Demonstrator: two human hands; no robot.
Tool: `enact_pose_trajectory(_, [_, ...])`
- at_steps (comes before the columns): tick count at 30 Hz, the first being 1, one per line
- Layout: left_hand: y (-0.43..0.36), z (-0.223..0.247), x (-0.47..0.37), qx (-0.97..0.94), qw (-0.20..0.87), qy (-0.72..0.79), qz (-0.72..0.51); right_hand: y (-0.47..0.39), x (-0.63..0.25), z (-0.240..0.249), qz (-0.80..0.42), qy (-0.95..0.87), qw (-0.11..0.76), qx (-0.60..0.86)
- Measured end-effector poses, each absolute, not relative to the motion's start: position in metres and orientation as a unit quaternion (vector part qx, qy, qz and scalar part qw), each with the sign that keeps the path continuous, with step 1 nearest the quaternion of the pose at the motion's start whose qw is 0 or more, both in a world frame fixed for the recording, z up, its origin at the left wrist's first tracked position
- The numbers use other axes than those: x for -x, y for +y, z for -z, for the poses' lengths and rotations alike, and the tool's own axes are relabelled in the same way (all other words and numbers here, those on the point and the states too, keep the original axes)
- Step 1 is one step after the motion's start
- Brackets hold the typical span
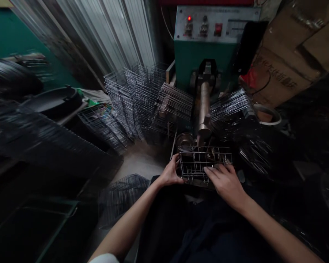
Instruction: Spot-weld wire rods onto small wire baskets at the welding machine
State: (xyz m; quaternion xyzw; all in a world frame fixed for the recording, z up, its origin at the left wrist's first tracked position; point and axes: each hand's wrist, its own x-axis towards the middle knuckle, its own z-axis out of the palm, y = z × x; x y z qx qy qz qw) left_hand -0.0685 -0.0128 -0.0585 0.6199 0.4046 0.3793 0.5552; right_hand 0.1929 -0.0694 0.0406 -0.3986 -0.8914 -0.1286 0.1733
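Observation:
A small wire basket (pixel 194 165) is in front of me, under the tip of the metal arm (pixel 204 106) of a green machine (pixel 186 60). Around the basket's left end wraps my left hand (pixel 172 171), thumb low and fingers at the upper corner. My right hand (pixel 223 179) lies over the right part of the basket, fingers bent onto its wires; whether they grip a wire or something small there is hidden. Just beyond the basket sits a round metal dish (pixel 185 141), left of the arm's tip.
Stacked wire racks (pixel 134 98) stand left of the machine, and more wire pieces (pixel 230 104) lie to its right. A control panel (pixel 218 23) shows a red light. Cardboard boxes (pixel 285 73) fill the back right. Another wire stack (pixel 126 193) is by my left forearm.

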Motion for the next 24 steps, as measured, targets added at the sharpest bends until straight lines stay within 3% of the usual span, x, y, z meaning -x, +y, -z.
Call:
enact_pose_trajectory(6, [-0.015,0.058,0.073,-0.628,0.551,0.394,-0.383,-0.070,-0.192,-0.038,0.101,-0.888,0.209,0.397])
enact_pose_trajectory(24, [-0.002,0.072,0.078,-0.620,0.541,0.409,-0.394,-0.049,-0.183,-0.027,0.071,-0.878,0.208,0.425])
